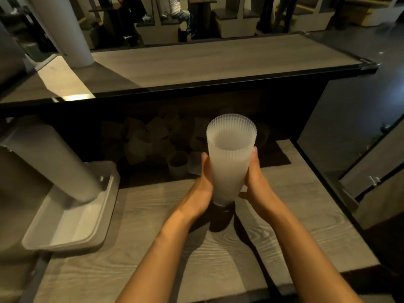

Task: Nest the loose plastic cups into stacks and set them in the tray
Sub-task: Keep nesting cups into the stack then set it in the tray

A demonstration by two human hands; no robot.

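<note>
A tall stack of nested translucent plastic cups point(229, 158) stands upright over the wooden table, its open rim toward me. My left hand point(202, 184) grips its left side and my right hand point(254, 182) grips its right side. The stack's bottom is over a dark shadow on the table. A grey tray point(65, 228) lies at the left, with another long cup stack point(52, 158) leaning in it. Several loose cups point(153, 141) lie in the dark recess behind the table, under the counter.
A raised wooden counter point(218, 60) runs across above the recess. A white column point(63, 29) stands at its left end. The table's right edge point(328, 182) drops to the floor. People's legs and benches show far behind.
</note>
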